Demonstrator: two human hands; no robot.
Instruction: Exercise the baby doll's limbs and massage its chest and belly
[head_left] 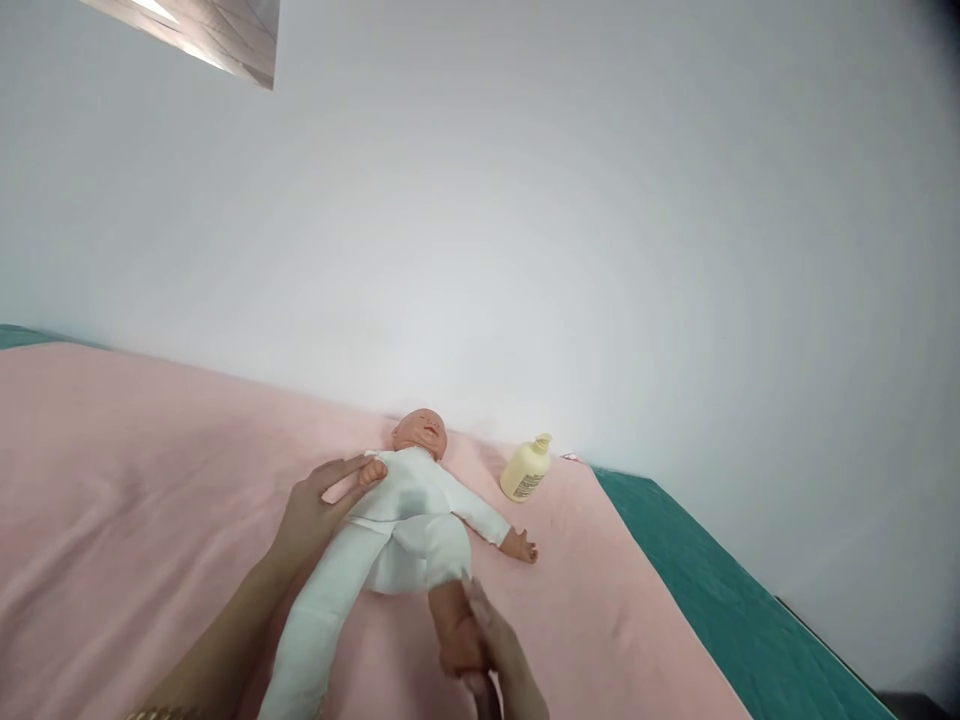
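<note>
A baby doll (pixel 409 490) with a white cloth body lies on its back on a pink blanket (pixel 187 480), its head toward the wall. My left hand (pixel 315 505) is closed around the doll's arm at the left, thumb and fingers on either side; the doll's small hand (pixel 373 472) shows past my fingertips. At the lower middle, my right hand (pixel 502 640) grips the doll's bare lower leg (pixel 454 625) near the foot, with the fingers along its side and the thumb below. The doll's other leg (pixel 307 640) stretches toward me.
A pale yellow pump bottle (pixel 525 472) stands on the blanket to the right of the doll. A green surface (pixel 697 560) shows beyond the blanket's right edge. Behind everything rises a plain white wall (pixel 480 220).
</note>
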